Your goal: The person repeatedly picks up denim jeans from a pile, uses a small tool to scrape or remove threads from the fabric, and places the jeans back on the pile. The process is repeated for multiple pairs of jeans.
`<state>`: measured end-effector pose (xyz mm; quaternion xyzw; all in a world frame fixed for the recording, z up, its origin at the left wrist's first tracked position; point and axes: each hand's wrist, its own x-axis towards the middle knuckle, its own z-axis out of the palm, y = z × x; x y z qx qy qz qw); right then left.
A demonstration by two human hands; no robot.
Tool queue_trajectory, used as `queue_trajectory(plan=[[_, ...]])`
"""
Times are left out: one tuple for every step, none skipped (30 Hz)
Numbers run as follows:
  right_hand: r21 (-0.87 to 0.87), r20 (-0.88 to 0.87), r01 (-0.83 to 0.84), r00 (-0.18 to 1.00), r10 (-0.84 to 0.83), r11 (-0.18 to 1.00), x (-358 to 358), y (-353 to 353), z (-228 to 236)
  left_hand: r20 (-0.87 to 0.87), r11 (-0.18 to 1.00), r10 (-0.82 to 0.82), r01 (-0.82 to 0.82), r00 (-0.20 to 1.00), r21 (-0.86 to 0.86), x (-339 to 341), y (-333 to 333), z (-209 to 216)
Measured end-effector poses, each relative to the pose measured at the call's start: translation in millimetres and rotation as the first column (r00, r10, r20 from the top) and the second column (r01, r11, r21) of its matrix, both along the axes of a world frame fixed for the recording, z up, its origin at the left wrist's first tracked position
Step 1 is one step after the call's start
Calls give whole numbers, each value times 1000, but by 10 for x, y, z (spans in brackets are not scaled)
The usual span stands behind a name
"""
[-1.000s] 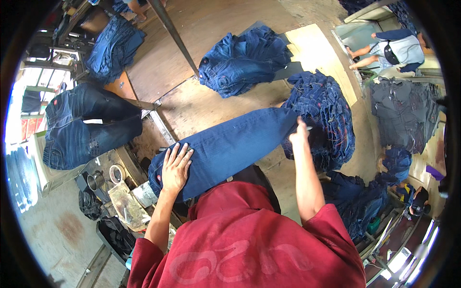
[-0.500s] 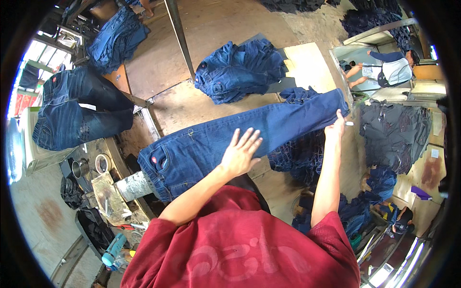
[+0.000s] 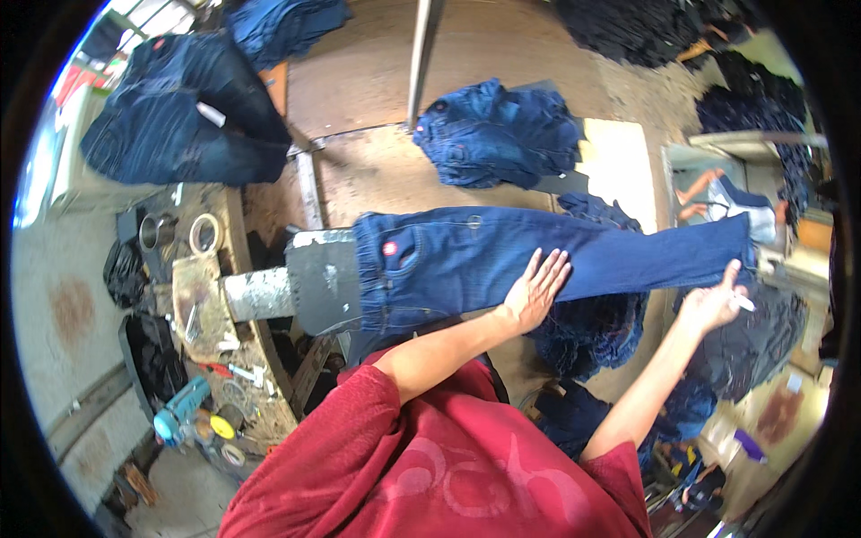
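A pair of blue jeans [image 3: 502, 242] lies stretched sideways in front of me over a dark ironing-type board [image 3: 325, 291], waistband left and leg ends right. My left hand [image 3: 536, 291] rests flat on the middle of the legs, fingers extended. At the far right my right hand [image 3: 713, 307] is closed on the jeans' hem. A short white stick [image 3: 743, 302], perhaps chalk, pokes out from its fingers. The board's worn metal arm [image 3: 258, 294] shows beyond the waistband.
More folded jeans [image 3: 498, 134] lie beyond; another pair [image 3: 188, 117] hangs at the upper left. A cluttered bench [image 3: 256, 386] stands left, with a tape roll [image 3: 205, 234] and a turquoise tool [image 3: 184, 408]. Dark garments [image 3: 762, 336] are piled right. Another person [image 3: 740, 202] sits farther back.
Both hands have moved right with the jeans, whose waistband has slid along and uncovered much of the dark board. The view has also shifted.
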<state>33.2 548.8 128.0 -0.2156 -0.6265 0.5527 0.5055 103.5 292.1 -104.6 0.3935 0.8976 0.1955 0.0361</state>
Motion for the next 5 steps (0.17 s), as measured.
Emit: queue_trajectory(plan=[[-16,-14,-19,1000,19,1000,-76,-308,169,-32,995,104,-104,994,5,111,-37,-2],[24,44,-91,995,90,996,-161,-656,238,-71,995,45,-51,996,-90,171,-120,-46],[52,96,-163,983,157,985,-146,-1071,162,-97,983,-31,12,995,-181,227,-194,-95],[174,243,-184,960,139,967,-95,-1508,11,-129,979,-66,40,989,-199,274,-231,-131],[244,351,-332,906,236,911,-28,-1947,-161,-145,982,-44,15,988,-191,293,-274,-162]])
